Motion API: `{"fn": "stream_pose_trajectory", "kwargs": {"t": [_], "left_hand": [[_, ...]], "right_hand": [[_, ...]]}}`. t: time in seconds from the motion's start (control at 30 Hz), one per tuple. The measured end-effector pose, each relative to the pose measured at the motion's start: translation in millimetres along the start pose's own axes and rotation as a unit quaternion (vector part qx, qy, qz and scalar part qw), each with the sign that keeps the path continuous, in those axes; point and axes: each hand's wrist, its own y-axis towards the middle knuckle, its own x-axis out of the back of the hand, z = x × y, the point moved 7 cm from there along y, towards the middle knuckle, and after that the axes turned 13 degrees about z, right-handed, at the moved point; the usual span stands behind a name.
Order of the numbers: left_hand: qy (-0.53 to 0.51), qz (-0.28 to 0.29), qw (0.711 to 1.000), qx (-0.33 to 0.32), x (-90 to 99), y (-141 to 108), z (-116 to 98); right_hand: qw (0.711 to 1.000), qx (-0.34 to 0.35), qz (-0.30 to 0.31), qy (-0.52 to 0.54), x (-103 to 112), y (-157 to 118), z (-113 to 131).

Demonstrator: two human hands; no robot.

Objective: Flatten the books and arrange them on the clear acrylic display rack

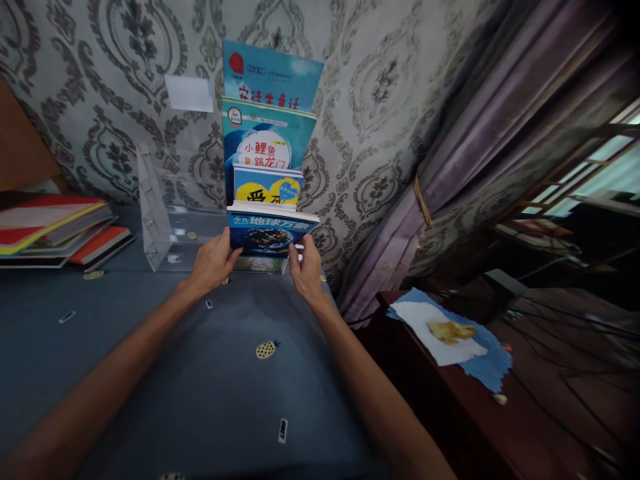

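A dark blue book (270, 235) with a globe on its cover is gripped at both sides, at the front tier of a clear acrylic book rack (150, 220). My left hand (215, 261) closes on its left edge, thumb in front. On the right edge is my right hand (306, 267), also with the thumb on the cover. Behind it rise a blue and yellow book (267, 187), a teal book (295, 133) with a round white title patch, and a taller blue book (280, 73) at the back. The book's lower edge is partly hidden by the rack front.
A stack of books (55, 227) lies on the left of the blue cloth-covered table (210, 387). A white label (189, 93) shows against the patterned wall. To the right are a tied purple curtain (400, 227) and a dark red side table (450, 393) bearing a cloth and cables.
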Motion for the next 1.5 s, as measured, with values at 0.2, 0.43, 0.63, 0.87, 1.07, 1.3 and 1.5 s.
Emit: {"fn": "stream_pose_trajectory", "kwargs": {"t": [0.2,0.43,0.63,0.87,1.07,1.3,1.5], "left_hand": [[0.024,0.012,1.000,-0.010,-0.9,0,-2],[-0.030,0.007,0.999,-0.036,-3.0,1,-1],[-0.045,0.006,0.998,-0.034,-4.5,4,2],[-0.010,0.001,1.000,-0.006,-0.1,2,1],[-0.028,-0.030,0.999,-0.005,10.3,3,-3],[-0.018,0.004,1.000,0.015,9.2,4,2],[-0.030,0.023,0.999,0.036,5.3,4,8]], "right_hand": [[1.000,0.012,-0.002,0.002,3,0,-2],[1.000,0.005,0.002,0.009,0,-1,-8],[1.000,0.004,0.003,-0.010,-2,0,-11],[1.000,0.007,-0.004,-0.022,-5,3,-13],[1.000,-0.005,-0.005,-0.012,-4,4,-14],[0.999,-0.020,-0.024,0.016,-4,3,-9],[0.999,-0.032,-0.027,0.009,-7,-1,-7]]}}
